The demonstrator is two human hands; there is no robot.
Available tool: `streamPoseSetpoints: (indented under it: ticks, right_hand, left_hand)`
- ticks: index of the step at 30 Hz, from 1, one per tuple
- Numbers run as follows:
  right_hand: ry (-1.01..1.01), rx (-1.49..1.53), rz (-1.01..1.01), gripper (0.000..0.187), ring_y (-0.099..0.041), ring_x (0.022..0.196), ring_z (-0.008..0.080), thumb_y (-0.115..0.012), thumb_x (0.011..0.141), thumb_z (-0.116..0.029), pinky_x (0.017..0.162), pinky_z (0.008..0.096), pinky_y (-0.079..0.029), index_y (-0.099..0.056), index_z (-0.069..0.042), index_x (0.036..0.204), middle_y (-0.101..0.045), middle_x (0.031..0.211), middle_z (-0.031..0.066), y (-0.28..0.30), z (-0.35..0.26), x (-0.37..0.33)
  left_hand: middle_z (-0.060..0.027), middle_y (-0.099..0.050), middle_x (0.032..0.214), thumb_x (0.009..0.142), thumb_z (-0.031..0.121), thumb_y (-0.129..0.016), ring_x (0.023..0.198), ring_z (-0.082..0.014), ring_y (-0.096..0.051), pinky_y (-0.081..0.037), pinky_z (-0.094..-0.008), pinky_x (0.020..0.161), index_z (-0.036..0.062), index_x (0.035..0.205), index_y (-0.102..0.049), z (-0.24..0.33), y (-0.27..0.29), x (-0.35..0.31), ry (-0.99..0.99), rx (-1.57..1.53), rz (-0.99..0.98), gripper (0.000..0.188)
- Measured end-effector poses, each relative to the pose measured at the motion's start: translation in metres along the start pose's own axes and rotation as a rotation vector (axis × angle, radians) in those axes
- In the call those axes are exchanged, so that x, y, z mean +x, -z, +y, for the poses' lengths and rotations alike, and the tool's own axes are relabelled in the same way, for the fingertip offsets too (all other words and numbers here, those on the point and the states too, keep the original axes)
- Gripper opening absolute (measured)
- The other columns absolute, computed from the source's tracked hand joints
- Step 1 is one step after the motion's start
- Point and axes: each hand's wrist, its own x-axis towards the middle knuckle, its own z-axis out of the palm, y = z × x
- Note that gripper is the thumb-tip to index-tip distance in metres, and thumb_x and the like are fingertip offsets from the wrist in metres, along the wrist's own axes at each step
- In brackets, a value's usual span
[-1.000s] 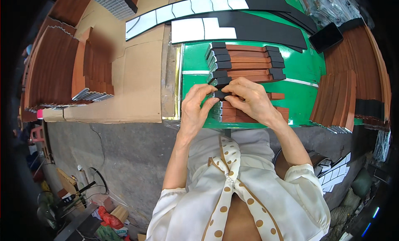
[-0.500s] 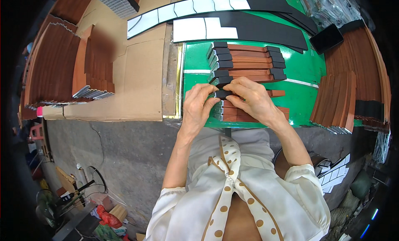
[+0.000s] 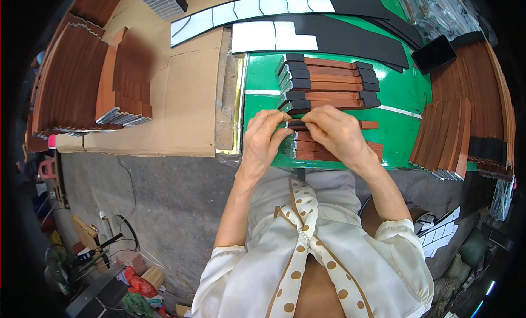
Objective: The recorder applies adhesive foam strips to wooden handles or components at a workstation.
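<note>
Left hand (image 3: 265,136): pinching a small black band (image 3: 296,123) | right hand (image 3: 335,133): pinching the same band (partly hidden) | band: at left end of red-brown wood-grain strip (image 3: 369,125), over glossy green surface (image 3: 398,140), near black-ended brown strips (image 3: 332,85)

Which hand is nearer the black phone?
Right. The right hand is left of the black phone and closer to the body; the left hand is farther left, about as close to the body.
</note>
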Motion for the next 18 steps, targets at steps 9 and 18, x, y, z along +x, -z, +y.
streamPoseSetpoints:
  ticks: [9,18]
  right_hand:
    - [-0.161,0.158,0.003,0.012,-0.062,0.067,0.0201,-0.068,0.075,0.000,0.057,0.0294,-0.049,-0.066,0.000,0.087,-0.064,0.079,0.0087,0.011,-0.003,0.003]
    - [-0.187,0.170,0.137,0.028,-0.063,0.070,0.0212,-0.074,0.071,-0.005,0.059,0.0294,-0.053,-0.066,-0.003,0.098,-0.063,0.092,0.0104,0.011,-0.014,-0.001]
  left_hand:
    - [-0.0112,-0.063,0.092,0.078,0.011,-0.072,0.085,-0.0210,-0.062,-0.048,-0.0295,0.072,-0.0010,0.095,-0.064,0.019,0.015,0.004,-0.038,-0.066,0.079,0.022]
    - [-0.0077,-0.062,0.081,0.078,0.004,-0.070,0.073,-0.0153,-0.057,-0.045,-0.0269,0.066,-0.0013,0.086,-0.064,0.040,0.014,0.000,0.195,-0.268,0.171,0.011]
